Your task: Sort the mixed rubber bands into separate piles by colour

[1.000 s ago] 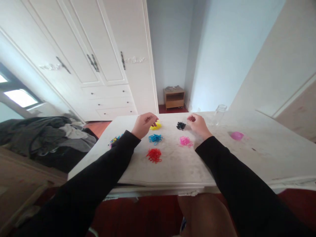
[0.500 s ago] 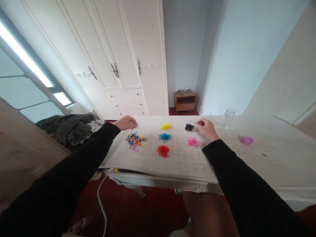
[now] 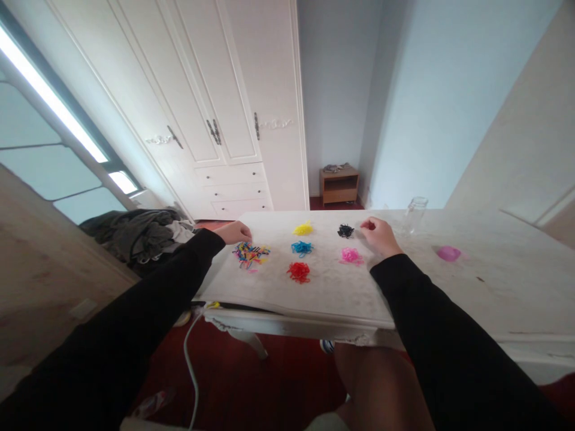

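Observation:
A mixed pile of small coloured rubber bands [image 3: 251,254] lies on the left of the white table [image 3: 260,293]. At its back edge my left hand [image 3: 236,232] is closed, fingertips pointing down; anything in them is too small to see. My right hand [image 3: 380,234] rests on the tabletop with curled fingers, just right of the black rubber bands [image 3: 345,230]. Whether it pinches something is not visible. Nearer me are pink rubber bands [image 3: 351,255]. A middle column holds yellow rubber bands [image 3: 302,228], blue rubber bands [image 3: 302,248] and red rubber bands [image 3: 299,272].
To the right stand a clear glass jar [image 3: 415,215] and a pink-purple object [image 3: 448,254]. Dark clothes [image 3: 135,239] are heaped beyond the table's left side. A white cable [image 3: 191,365] hangs from the front left edge. A white wardrobe [image 3: 224,78] is behind.
My left hand has come down and closer to the mixed pile, its fingers now at the back edge. The right hand stays beside the black bands. The whole view has shifted slightly.

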The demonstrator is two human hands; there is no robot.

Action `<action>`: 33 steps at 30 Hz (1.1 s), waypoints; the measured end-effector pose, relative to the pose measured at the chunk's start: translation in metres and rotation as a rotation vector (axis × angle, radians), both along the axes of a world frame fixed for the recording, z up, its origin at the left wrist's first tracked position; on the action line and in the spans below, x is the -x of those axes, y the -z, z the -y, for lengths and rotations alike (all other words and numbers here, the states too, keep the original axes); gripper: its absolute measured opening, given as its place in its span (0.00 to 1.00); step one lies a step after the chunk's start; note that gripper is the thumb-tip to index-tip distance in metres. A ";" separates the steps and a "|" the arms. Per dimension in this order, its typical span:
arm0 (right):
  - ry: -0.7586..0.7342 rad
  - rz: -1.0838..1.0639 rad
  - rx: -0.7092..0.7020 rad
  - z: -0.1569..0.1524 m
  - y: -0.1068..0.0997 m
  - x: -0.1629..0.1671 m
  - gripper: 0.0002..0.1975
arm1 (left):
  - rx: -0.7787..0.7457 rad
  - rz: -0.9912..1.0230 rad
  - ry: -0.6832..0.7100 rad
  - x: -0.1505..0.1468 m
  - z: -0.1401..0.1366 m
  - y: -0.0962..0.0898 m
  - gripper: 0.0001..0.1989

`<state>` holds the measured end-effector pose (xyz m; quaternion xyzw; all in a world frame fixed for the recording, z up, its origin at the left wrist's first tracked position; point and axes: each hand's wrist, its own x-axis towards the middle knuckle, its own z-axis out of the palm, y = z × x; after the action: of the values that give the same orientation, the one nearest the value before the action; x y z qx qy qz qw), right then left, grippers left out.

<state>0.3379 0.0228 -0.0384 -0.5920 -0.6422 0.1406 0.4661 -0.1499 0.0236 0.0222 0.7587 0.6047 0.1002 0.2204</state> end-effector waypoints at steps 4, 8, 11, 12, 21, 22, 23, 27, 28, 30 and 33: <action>-0.004 0.010 0.005 0.001 -0.002 0.001 0.02 | 0.004 0.031 0.003 -0.002 0.007 -0.012 0.15; -0.010 0.016 0.005 0.001 -0.001 0.001 0.02 | 0.015 0.082 0.010 -0.006 0.012 -0.019 0.16; -0.010 0.024 0.016 0.001 -0.001 0.001 0.02 | 0.026 0.106 0.012 -0.007 0.013 -0.018 0.16; -0.013 0.026 0.015 0.000 -0.001 0.000 0.02 | 0.033 0.114 0.015 -0.007 0.012 -0.017 0.16; -0.023 0.043 0.025 0.000 -0.001 0.000 0.02 | 0.027 0.148 0.010 -0.002 0.007 -0.010 0.20; -0.026 0.043 0.024 0.000 -0.001 0.000 0.02 | 0.019 0.139 0.014 -0.001 0.007 -0.010 0.20; -0.029 0.042 0.022 0.000 -0.001 0.000 0.02 | 0.015 0.127 0.019 -0.001 0.006 -0.009 0.21; -0.033 0.045 0.014 0.000 0.000 0.000 0.03 | 0.014 0.090 0.038 -0.002 0.004 -0.004 0.19; -0.031 0.049 0.015 -0.001 0.001 0.000 0.03 | 0.015 0.084 0.041 -0.003 0.003 -0.003 0.19; -0.028 0.058 0.018 -0.001 0.001 0.000 0.02 | 0.008 0.074 0.042 -0.006 0.001 0.000 0.17; -0.030 0.061 0.026 -0.002 0.001 0.000 0.02 | -0.013 0.051 0.047 -0.011 -0.002 0.001 0.15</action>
<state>0.3384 0.0245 -0.0399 -0.5924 -0.6631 0.1375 0.4365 -0.1393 0.0261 0.0210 0.7712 0.5804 0.1181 0.2331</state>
